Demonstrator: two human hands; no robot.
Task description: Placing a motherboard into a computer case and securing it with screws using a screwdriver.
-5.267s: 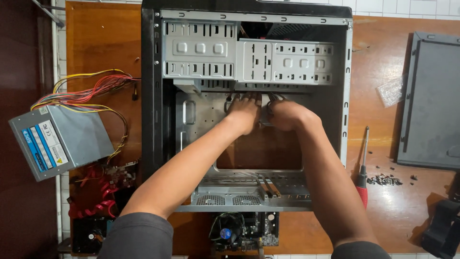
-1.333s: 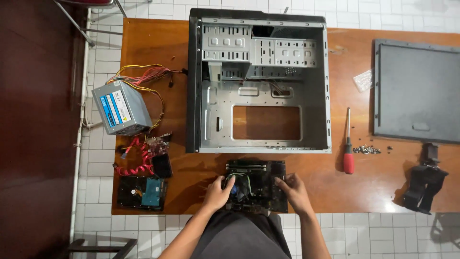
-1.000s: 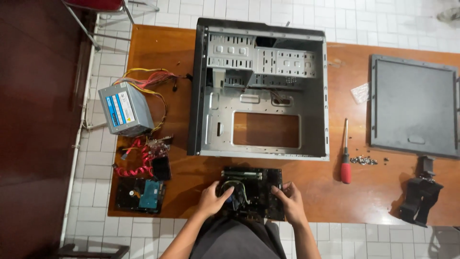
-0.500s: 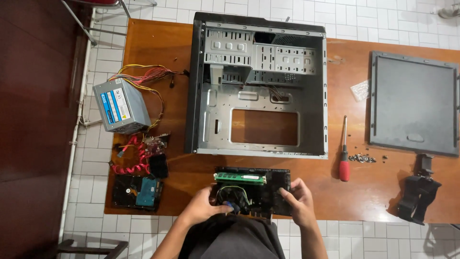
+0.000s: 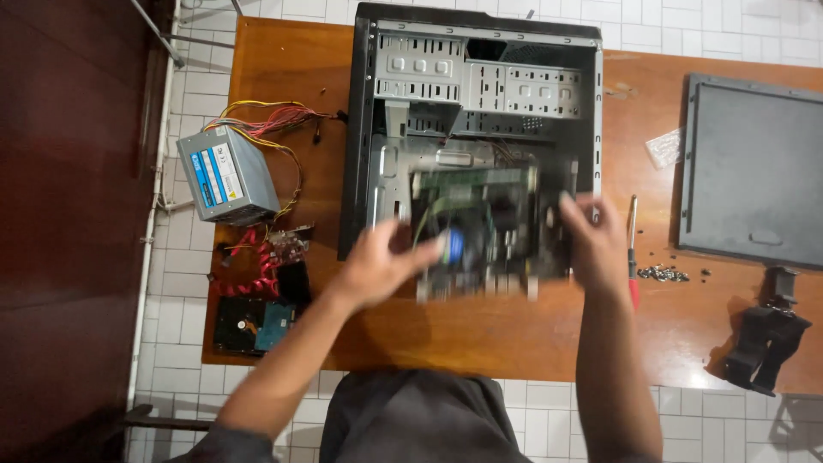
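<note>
**Motherboard held over the open computer case**

The wooden table (image 5: 480,334) carries everything, and the open computer case (image 5: 480,111) lies on its side at the table's far middle; every place below is told from that case. Its interior looks stripped: drive cages sit at the far end, but the main bay is bare metal where the board does not cover it. To the right of the case lies its grey side panel (image 5: 754,171), removed and flat.

Over the near half of the case hangs the motherboard (image 5: 484,227), blurred, with a blue-topped cooler near its left edge. The left hand (image 5: 377,261) grips the board's left edge and the right hand (image 5: 591,244) is closed on its right edge, so the board is carried between both hands and, as far as I can judge, not seated; no screws show in it. Fastening and reconnecting appear to remain undone.

Left of the case stands the grey power supply (image 5: 227,176), disconnected, with a blue and white rectangular label on its top face and a bundle of yellow and red wires trailing toward the case. Nearer than that, left of the case's near corner, lie red cables (image 5: 249,266) and a hard drive (image 5: 253,324) with a blue patch.

Right of the case sits a red-handled screwdriver (image 5: 633,257), then loose screws (image 5: 660,273), and a small clear plastic bag (image 5: 663,147) farther back.
</note>
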